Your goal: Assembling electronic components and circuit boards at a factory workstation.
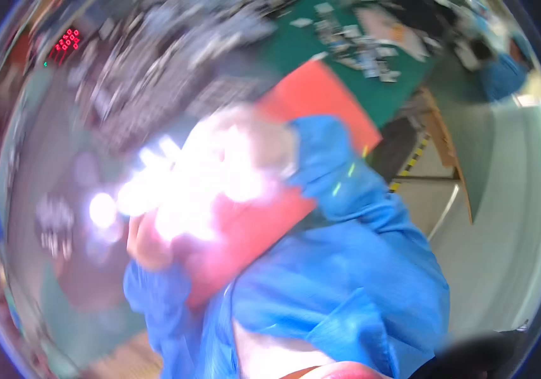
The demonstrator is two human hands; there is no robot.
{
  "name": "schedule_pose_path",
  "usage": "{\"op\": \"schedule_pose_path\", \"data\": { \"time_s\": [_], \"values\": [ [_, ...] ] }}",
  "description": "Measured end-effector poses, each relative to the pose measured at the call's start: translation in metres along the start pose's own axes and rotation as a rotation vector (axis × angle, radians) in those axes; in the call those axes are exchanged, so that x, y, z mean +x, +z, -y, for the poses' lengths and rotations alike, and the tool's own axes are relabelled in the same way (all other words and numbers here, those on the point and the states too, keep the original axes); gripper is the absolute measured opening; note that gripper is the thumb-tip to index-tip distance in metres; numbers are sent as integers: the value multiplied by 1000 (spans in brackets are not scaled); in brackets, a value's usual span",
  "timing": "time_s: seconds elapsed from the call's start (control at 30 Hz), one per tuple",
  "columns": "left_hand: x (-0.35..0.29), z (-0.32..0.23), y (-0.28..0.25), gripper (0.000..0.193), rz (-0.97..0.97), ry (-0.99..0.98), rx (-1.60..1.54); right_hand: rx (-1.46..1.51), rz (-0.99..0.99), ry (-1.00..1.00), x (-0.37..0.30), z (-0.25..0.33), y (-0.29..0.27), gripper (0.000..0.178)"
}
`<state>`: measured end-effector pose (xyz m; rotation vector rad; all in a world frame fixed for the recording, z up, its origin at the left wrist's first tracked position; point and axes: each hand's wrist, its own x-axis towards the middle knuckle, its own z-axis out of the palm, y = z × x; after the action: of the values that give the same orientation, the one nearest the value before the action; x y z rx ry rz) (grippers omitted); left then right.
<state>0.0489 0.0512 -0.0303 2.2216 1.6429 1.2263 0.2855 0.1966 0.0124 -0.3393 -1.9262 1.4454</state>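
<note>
A glaring white light hides most of both hands and whatever lies between them. My left hand (149, 245) is at the lower left of the glare, its fingers bent but smeared. Above and to the right, my right hand (269, 146) reaches in from a blue sleeve, its fingers washed out. Beneath the hands lies a flat red sheet or mat (327, 95), partly covered by my right arm. Whether either hand holds something cannot be made out.
Blurred grey parts (156, 69) lie in rows at the upper left. Small pale pieces (371, 57) are scattered on a green mat (286, 54). A red-lit digital display (68, 39) stands far left. Yellow-black striped tape (415, 155) and a brown board edge (447, 139) are at right.
</note>
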Motion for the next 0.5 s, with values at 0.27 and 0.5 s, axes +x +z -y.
{"op": "schedule_pose_path", "data": {
  "time_s": [0.27,0.5],
  "values": [
    [6,-18,-4,26,-86,-199,-118,-129,23,767,29,32,16,26],
    [1,-18,-3,23,-108,-168,-132,-7,-135,852,29,29,24,25]
  ]
}}
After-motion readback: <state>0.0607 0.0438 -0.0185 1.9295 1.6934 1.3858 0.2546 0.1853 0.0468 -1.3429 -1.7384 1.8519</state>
